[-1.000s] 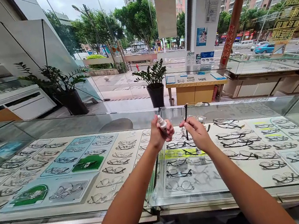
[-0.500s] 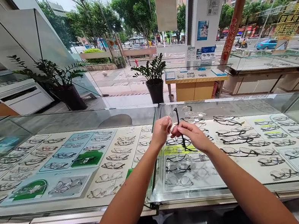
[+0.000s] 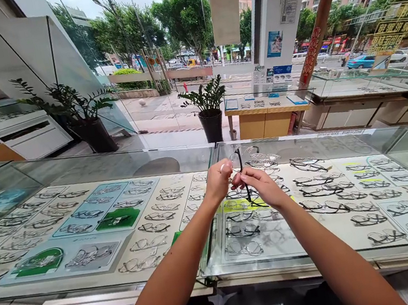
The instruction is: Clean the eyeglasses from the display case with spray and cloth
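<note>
A pair of black-framed eyeglasses (image 3: 240, 159) is held up edge-on above the glass counter, its dark frame running nearly vertical. My right hand (image 3: 259, 183) is closed on its lower part, thumb and fingers pinching the frame. On the other side my left hand (image 3: 217, 179) is closed with its fingertips at the lens side of the glasses. Something small and white shows by the left thumb; I cannot make out what it is. The fingers hide much of the lenses. Both hands are close together over the seam between two display cases.
Under the glass, the left display case (image 3: 131, 277) and the right display case (image 3: 304, 250) hold rows of eyeglasses. Beyond stand a potted plant (image 3: 211, 122), another potted plant (image 3: 93, 132) and a wooden stand (image 3: 262, 124), before large windows facing a street.
The view has shifted slightly. Both hands stay together at the eyeglasses, whose frame has tilted a little, and a lens shows a bit more clearly beside the left thumb.
</note>
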`<action>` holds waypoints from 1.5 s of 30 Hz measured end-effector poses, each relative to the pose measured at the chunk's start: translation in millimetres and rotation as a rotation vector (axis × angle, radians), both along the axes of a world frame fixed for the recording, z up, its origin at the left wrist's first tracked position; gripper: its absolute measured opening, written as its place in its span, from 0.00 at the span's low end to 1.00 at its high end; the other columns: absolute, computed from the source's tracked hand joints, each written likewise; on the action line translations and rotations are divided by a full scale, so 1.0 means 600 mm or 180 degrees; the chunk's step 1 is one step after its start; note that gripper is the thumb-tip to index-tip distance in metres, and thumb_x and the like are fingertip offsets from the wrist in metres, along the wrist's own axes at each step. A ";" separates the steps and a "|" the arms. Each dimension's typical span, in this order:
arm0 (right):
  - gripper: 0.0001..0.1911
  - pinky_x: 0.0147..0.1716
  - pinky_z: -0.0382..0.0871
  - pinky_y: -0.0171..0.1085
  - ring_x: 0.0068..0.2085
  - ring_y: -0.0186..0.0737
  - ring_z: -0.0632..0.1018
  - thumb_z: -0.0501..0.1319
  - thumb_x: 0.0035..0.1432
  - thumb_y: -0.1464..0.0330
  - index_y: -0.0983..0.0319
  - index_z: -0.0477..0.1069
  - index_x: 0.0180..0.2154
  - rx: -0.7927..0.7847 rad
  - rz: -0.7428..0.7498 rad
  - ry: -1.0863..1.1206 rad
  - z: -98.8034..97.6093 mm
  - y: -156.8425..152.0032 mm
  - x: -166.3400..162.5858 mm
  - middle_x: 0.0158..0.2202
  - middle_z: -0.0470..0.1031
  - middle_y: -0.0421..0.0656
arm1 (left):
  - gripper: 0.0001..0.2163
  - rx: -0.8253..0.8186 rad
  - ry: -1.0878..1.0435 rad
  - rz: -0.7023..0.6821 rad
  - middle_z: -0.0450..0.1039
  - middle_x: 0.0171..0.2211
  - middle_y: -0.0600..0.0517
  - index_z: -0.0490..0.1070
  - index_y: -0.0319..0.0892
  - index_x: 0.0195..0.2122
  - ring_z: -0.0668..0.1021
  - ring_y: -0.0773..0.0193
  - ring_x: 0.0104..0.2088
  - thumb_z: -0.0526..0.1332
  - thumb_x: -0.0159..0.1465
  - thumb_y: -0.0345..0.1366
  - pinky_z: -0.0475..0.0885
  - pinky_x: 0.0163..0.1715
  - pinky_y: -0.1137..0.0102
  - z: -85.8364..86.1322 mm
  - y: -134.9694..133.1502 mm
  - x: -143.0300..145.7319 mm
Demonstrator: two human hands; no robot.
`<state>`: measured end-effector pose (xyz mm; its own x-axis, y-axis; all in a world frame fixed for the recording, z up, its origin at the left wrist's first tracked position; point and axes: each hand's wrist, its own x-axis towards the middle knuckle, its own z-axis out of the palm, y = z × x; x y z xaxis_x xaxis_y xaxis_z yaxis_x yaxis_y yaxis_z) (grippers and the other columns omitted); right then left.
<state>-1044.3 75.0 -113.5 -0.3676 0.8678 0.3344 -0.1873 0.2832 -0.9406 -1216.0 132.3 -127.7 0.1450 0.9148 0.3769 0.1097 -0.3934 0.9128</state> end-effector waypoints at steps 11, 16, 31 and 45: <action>0.17 0.47 0.73 0.43 0.45 0.46 0.80 0.71 0.61 0.50 0.56 0.79 0.35 -0.0376 -0.0712 0.0987 -0.007 0.020 0.011 0.40 0.82 0.43 | 0.29 0.0321 0.0813 -0.0491 0.58 0.22 0.56 0.59 0.44 0.23 0.62 0.65 0.27 0.54 0.68 0.64 0.55 0.30 0.68 0.007 -0.018 0.010; 0.16 0.51 0.73 0.44 0.48 0.46 0.80 0.70 0.61 0.51 0.57 0.80 0.36 -0.0350 -0.0739 0.0984 -0.005 0.019 0.011 0.42 0.82 0.44 | 0.30 0.0375 0.0830 -0.0639 0.54 0.21 0.57 0.57 0.45 0.22 0.58 0.65 0.26 0.52 0.68 0.66 0.53 0.30 0.68 0.003 -0.017 0.013; 0.14 0.52 0.71 0.43 0.49 0.45 0.80 0.70 0.63 0.53 0.56 0.79 0.35 -0.0380 -0.0667 0.1048 -0.005 0.016 0.013 0.43 0.83 0.43 | 0.21 0.0079 0.0299 0.0511 0.67 0.27 0.53 0.67 0.45 0.31 0.68 0.62 0.28 0.60 0.68 0.59 0.62 0.30 0.69 -0.017 0.044 -0.036; 0.13 0.53 0.71 0.43 0.49 0.45 0.80 0.68 0.63 0.54 0.56 0.81 0.36 -0.0336 -0.0693 0.0945 -0.012 0.023 0.018 0.44 0.82 0.43 | 0.12 -0.0750 0.0090 0.2598 0.79 0.47 0.47 0.67 0.46 0.47 0.80 0.56 0.46 0.62 0.64 0.28 0.71 0.51 0.62 -0.102 0.149 -0.139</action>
<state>-1033.5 88.7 -120.6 -0.0714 0.9502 0.3033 -0.4022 0.2509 -0.8805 -1299.2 221.6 -189.0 -0.5881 0.7909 0.1695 0.3006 0.0192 0.9536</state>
